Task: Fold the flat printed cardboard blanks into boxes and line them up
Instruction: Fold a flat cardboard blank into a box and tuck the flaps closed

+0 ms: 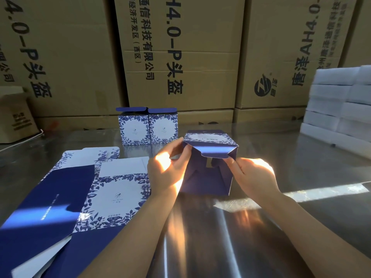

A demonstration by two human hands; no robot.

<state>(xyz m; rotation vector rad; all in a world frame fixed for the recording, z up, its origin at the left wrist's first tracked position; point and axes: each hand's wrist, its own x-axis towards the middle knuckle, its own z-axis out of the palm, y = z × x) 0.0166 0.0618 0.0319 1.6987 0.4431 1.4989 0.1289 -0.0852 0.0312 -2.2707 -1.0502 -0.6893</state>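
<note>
While both hands hold it, the half-folded box (206,177) sits at centre of the steel table (200,241), open end toward the camera, dark blue inside showing. Cannot tell if its lower edge touches the table or hangs just above. A floral-print panel runs across the top, and a blue flap (212,152) is bent down over the opening.

Left hand (168,171) grips the box's left side, fingers curled round the edge near the top corner. Right hand (251,175) pinches the flap's lower right corner between thumb and fingertips. Strong sunlight washes out parts of both hands.

Flat blanks (120,189) lie in a loose overlapping pile on the table, just left of the left forearm, white floral faces and plain blue panels up. Two finished boxes (133,129) stand upright side by side, touching, farther back on the table behind the pile, top flaps open.

Large brown cartons (200,57) with black printed characters are stacked as a wall behind the table. White foam blocks (337,109) are stacked at the right edge. A small brown box (14,119) sits at far left.
</note>
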